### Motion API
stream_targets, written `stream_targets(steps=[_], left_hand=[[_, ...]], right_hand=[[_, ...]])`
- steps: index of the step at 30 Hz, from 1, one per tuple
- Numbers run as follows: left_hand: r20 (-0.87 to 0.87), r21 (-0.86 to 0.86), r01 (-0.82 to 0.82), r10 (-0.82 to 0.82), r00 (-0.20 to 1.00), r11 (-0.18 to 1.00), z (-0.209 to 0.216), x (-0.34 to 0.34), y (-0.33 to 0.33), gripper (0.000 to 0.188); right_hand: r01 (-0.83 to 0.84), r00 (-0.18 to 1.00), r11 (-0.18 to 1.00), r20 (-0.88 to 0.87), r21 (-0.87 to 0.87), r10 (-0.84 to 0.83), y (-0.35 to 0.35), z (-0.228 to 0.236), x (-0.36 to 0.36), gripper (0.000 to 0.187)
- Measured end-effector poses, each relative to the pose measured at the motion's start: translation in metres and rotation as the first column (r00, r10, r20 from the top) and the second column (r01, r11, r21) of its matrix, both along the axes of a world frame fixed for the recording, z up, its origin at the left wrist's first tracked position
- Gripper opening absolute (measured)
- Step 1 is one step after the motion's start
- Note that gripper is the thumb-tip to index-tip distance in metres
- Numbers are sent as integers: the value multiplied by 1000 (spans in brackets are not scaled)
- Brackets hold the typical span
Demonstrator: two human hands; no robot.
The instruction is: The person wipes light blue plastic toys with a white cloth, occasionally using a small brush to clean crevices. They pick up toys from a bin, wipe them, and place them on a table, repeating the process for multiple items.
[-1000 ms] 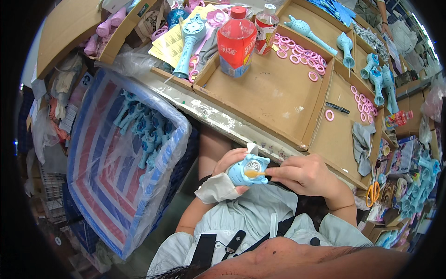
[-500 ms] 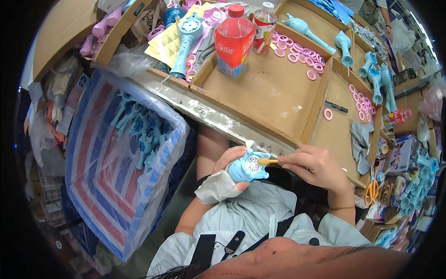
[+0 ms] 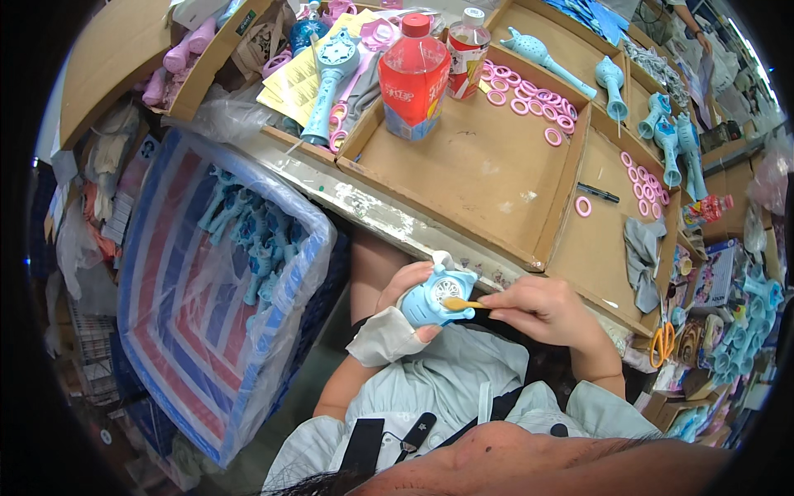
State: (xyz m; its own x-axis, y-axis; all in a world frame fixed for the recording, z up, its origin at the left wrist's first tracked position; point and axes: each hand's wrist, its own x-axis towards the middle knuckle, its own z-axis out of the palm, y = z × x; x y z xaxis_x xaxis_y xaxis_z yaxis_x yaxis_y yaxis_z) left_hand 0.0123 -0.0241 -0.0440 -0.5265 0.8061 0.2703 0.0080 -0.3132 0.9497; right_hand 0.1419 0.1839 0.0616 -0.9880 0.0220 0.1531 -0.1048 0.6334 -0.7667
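Note:
My left hand (image 3: pixel 404 283) is closed around a light blue plastic toy head (image 3: pixel 422 306) with pointed corners and a white patterned disc on its face. A white cloth (image 3: pixel 385 337) lies between that palm and the toy, hanging down over the fingers. In a pinch, my right hand (image 3: pixel 550 310) holds a slim yellow stick (image 3: pixel 465 304) with a wider tip; its exact kind is not clear. The tip is at the lower edge of the disc, seemingly touching it. Both hands are above my lap, close to the table edge.
A striped woven bag (image 3: pixel 186 322) with several blue toy wands stands at left. Cardboard trays (image 3: pixel 463 182) on the table hold pink rings (image 3: pixel 552 136), a black pen (image 3: pixel 598 193) and a grey cloth (image 3: pixel 642 256). A red bottle (image 3: pixel 413 83) and orange scissors (image 3: pixel 662 343) are nearby.
My right hand has moved slightly down and left, bringing the yellow tip from the disc's right side to its lower edge. The left hand and toy have barely shifted.

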Motion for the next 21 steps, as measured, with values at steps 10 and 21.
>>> stream_targets(steps=[10, 21], left_hand=[[-281, -83, -66, 40, 959, 994, 9, -2, 2, 70], [-272, -93, -108, 79, 959, 990, 16, -1, 5, 67]], right_hand=[[20, 998, 997, 57, -69, -16, 9, -2, 6, 13], [81, 995, 988, 65, -133, -73, 7, -1, 5, 14]])
